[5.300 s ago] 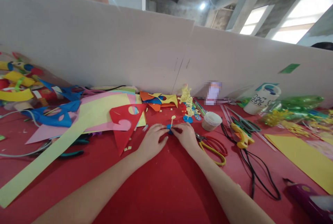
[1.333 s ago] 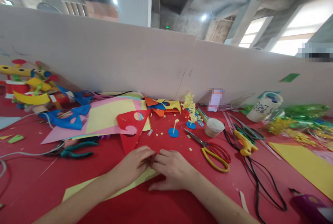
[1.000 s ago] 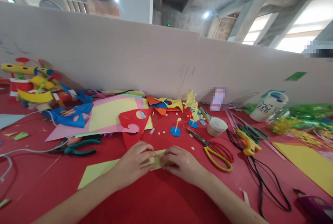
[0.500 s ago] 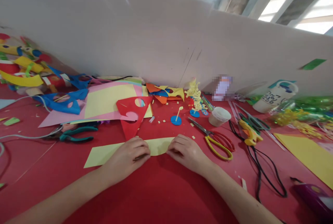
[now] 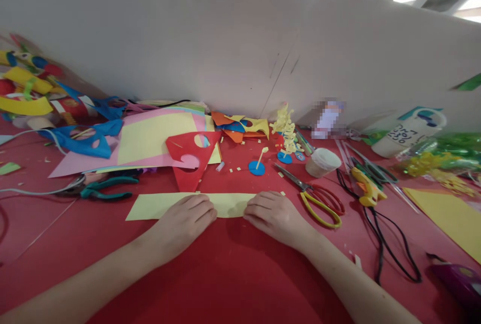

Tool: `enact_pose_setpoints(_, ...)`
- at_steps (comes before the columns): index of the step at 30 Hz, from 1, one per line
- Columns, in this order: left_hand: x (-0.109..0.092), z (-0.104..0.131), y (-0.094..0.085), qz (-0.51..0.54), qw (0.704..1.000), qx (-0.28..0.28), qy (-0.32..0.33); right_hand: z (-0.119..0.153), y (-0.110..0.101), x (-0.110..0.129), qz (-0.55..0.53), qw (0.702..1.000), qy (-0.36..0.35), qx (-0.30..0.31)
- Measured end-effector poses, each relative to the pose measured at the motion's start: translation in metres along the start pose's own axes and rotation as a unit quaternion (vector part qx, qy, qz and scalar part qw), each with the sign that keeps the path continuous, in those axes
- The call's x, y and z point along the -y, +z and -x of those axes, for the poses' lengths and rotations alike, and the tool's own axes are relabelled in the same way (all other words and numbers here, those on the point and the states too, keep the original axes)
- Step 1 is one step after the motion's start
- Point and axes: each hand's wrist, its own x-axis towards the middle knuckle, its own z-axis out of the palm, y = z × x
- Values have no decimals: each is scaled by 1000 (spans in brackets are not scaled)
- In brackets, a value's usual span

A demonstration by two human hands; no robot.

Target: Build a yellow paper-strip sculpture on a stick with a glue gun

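Observation:
A long pale yellow paper strip lies across the red table in front of me. My left hand rests over its middle, closed, with fingertips gripping the lower edge. Around the strip's right end, my right hand is closed too, its fingers bent and pressed together on the paper. A short stretch of strip shows between the two hands; the thumbs are mostly hidden. Just beyond the strip lies a red paper cutout with holes.
Scissors, a paper cup and a yellow glue gun with a black cord lie to the right. Teal-handled pliers and stacked coloured paper are at left. Small blue-based models stand behind.
The strip, slanted and bowed between my hands before, now lies straighter and flatter. Both hands still hold it. My view has tipped slightly, showing less of the ceiling.

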Motion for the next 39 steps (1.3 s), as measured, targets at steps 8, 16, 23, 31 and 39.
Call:
enact_pose_setpoints(8, -4, -13, 3, 99, 994, -1, -46, -5, 2, 7, 45, 998, 11, -30)
enact_pose_setpoints(16, -11, -20, 10, 104, 994, -11, -19, -3, -1, 5, 9, 1000, 10, -3)
enact_pose_setpoints(23, -10, -23, 4, 126, 987, 6, -100, -4, -4, 3, -17, 1000, 26, -2)
enact_pose_setpoints(31, 0, -16, 1, 189, 968, 12, -167, 0, -6, -4, 2, 993, 122, -6)
enact_pose_setpoints(39, 13, -12, -1, 228, 952, 48, -200, -4, -13, 0, -45, 970, 235, 51)
